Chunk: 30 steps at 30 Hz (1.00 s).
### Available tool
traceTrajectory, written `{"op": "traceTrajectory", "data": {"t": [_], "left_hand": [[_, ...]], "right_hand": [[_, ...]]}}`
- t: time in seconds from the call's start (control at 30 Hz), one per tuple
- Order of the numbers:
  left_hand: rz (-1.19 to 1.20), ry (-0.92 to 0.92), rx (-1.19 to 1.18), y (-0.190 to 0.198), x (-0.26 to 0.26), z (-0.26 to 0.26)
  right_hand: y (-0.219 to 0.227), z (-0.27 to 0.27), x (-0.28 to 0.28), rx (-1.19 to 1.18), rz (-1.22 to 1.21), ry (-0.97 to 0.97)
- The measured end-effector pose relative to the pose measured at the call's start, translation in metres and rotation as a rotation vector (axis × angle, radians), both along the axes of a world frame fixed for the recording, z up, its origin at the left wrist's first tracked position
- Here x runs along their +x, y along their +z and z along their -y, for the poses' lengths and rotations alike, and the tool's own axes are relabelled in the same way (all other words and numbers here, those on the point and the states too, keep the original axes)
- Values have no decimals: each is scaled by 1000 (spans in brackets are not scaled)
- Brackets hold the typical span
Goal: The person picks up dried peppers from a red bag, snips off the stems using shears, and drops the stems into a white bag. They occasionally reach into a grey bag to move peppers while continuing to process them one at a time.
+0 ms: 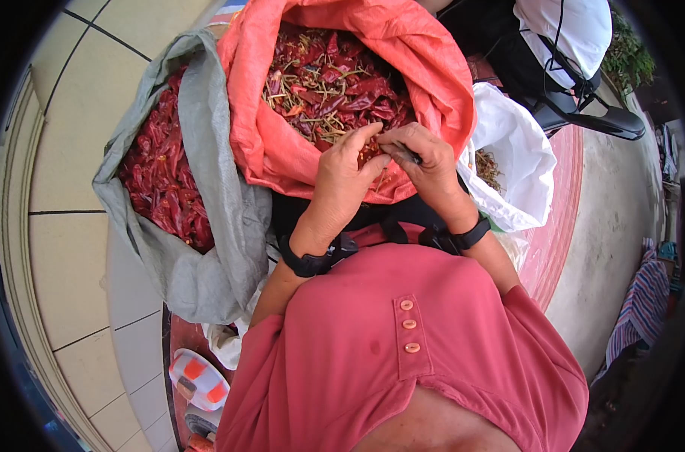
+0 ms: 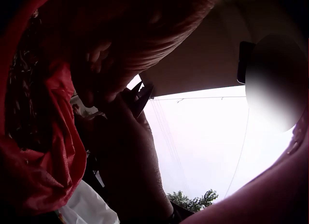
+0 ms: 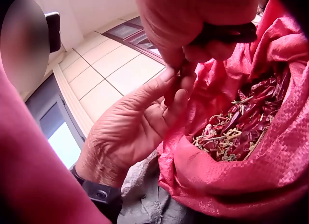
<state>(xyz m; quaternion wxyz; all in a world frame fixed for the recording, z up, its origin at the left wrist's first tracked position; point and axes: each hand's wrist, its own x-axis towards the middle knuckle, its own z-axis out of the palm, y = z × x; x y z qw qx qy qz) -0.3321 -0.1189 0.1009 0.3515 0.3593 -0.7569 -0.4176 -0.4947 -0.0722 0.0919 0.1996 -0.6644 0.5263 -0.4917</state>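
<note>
My left hand pinches a small dark-red piece of dried chilli, mostly hidden by fingers, over the near side of a coral-red woven plastic sack. My right hand, fingertips meeting the left's, curls round a dark, pointed tool. The sack holds glossy dried red chillies. To its left stands a grey woven sack of red chillies; to its right, a white bag with brown stalks.
</note>
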Motion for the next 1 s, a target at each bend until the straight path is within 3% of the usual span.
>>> {"op": "traceTrajectory", "data": {"t": [0.07,0.17,0.27,0.53,0.63,0.73,0.83,0.97,1.0], "left_hand": [[-49,11,23,-3,-1,0],[-127,-9,118,-12,-1,1],[-135,-38,135,-6,1,-1],[-168,7,269,-1,4,-3],[-153,13,221,-7,6,-1],[-222,99,361,-9,3,-2],[-377,-17,503,-17,8,5],[-386,-38,513,-25,9,8],[-392,-44,501,-25,10,9]], "right_hand": [[-6,1,3,17,213,12],[4,-5,3,380,634,38],[10,-6,4,410,754,72],[6,-3,1,515,848,128],[4,-3,3,548,858,120],[4,-2,7,513,841,80],[4,-1,6,535,817,61],[7,0,6,551,743,21],[4,1,8,462,711,29]]}}
